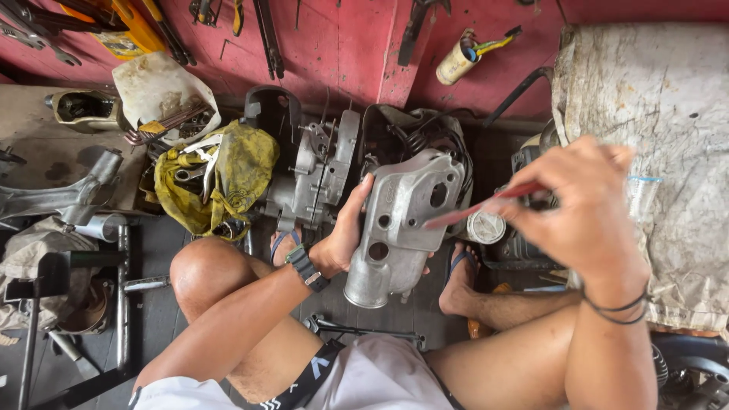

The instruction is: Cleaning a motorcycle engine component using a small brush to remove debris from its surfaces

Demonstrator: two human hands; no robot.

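My left hand (345, 235) grips the left edge of a silver cast-metal engine cover (399, 228), held upright in front of my knees. My right hand (585, 205) pinches a thin red-handled tool (478, 206), blurred, whose tip rests against the cover's right side near a hole. A black watch sits on my left wrist, a dark band on my right. My bare knees and sandalled feet are below the cover.
An engine case (319, 171) stands behind the cover, beside a yellow rag (228, 178) with tools. Tools hang on the red wall (342, 38). A metal arm (61, 193) lies left. A dirty white sheet (661, 137) covers something right. A small round can (486, 226) sits by my foot.
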